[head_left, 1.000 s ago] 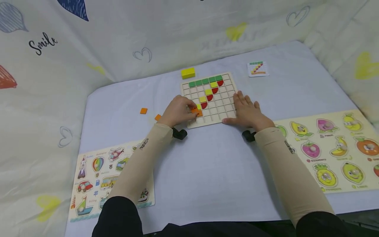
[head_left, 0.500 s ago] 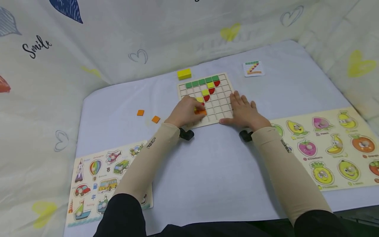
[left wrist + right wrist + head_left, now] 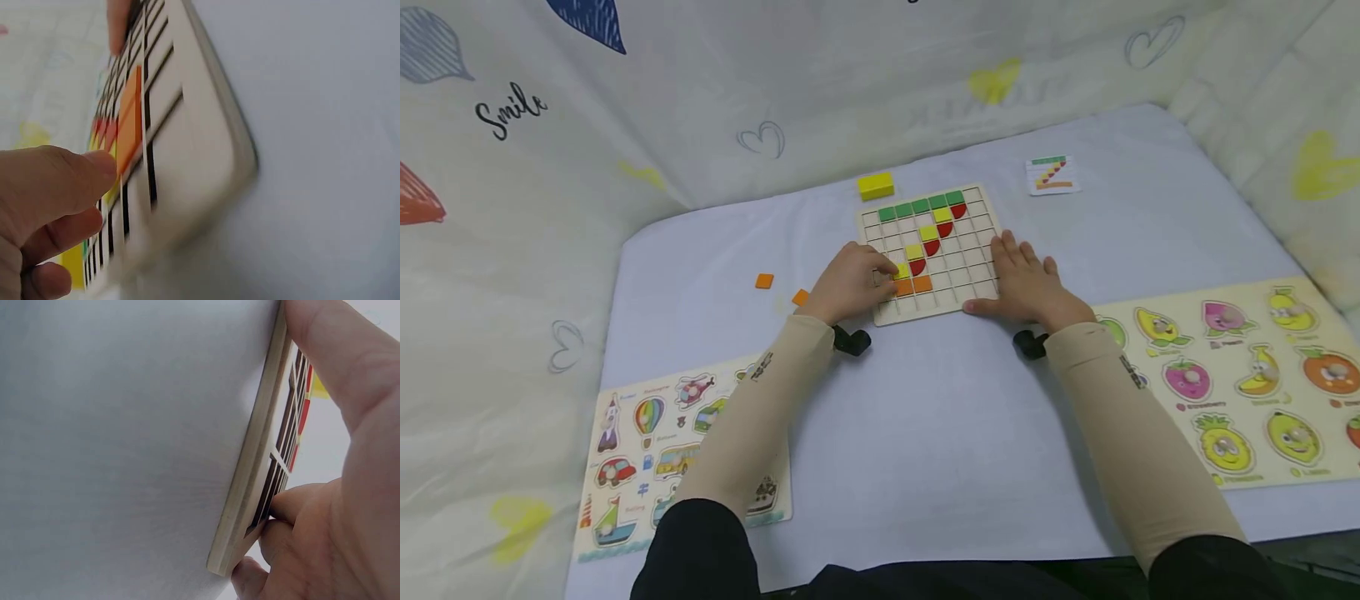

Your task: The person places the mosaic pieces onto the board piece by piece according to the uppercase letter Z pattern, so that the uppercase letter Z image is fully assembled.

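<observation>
A wooden grid board lies on the table. Green squares line its top row, and yellow squares with red quarter-round tiles step down diagonally to two adjoining orange squares. My left hand is over the board's left side, its thumb and forefinger apart beside the left orange square; in the left wrist view the thumb is by that square's edge. With fingers spread, my right hand rests on the board's right edge.
Two loose orange squares lie left of the board, one partly behind my left hand. Beyond it stands a yellow block. A pattern card lies at the back right. A vehicle puzzle and a fruit puzzle flank my forearms.
My left hand went right across the board with an orange square, then drew back left. Two orange squares now lie side by side in the grid. My right hand has stayed on the board.
</observation>
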A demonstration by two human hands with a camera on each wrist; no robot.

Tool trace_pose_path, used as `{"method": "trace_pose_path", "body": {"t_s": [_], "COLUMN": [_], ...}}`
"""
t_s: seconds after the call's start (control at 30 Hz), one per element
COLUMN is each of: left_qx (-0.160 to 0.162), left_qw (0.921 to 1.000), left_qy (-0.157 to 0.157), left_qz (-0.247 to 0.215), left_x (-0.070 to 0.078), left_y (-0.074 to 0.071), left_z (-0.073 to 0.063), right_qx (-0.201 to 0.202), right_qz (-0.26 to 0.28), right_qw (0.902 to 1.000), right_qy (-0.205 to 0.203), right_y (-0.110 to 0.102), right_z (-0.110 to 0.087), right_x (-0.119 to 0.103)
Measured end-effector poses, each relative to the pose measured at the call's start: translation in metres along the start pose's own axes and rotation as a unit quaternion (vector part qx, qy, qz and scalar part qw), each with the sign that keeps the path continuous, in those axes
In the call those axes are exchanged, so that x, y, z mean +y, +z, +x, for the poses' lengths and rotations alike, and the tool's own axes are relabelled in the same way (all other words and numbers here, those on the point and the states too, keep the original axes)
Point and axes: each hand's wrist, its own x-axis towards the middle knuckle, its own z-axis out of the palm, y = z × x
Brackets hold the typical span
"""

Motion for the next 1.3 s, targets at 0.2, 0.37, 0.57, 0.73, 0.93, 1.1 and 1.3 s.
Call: {"method": "trace_pose_path", "body": {"t_s": [0.2,0.37,0.57,0.73,0.93,1.1,1.3], "left_qx": [0.009,0.017,0.008,0.006,0.0,0.009,0.02], "left_qw": [0.9993,0.9991,0.9988,0.9983,0.9974,0.9969,0.9944], "left_qy": [-0.037,-0.038,-0.048,-0.058,-0.071,-0.075,-0.104], "left_qz": [-0.001,-0.013,-0.003,0.002,0.01,0.024,0.001], "left_x": [-0.039,-0.064,-0.082,-0.091,-0.092,-0.091,-0.083], "left_y": [-0.014,-0.028,-0.04,-0.043,-0.045,-0.044,-0.039], "left_z": [-0.024,-0.048,-0.069,-0.076,-0.077,-0.076,-0.07], "right_qx": [0.0,-0.002,-0.006,-0.007,-0.008,-0.009,-0.009], "right_qz": [0.002,0.003,0.004,0.004,0.012,0.012,0.008], "right_qw": [1.0,1.0,1.0,1.0,0.9999,0.9999,0.9999], "right_qy": [-0.003,-0.004,-0.003,-0.003,0.0,0.0,-0.003], "right_y": [0.001,0.0,0.0,0.0,-0.001,-0.002,-0.002], "right_z": [0.002,0.001,0.002,0.003,0.003,0.002,0.001], "right_x": [0.002,0.002,0.001,0.002,0.001,-0.001,0.001]}}
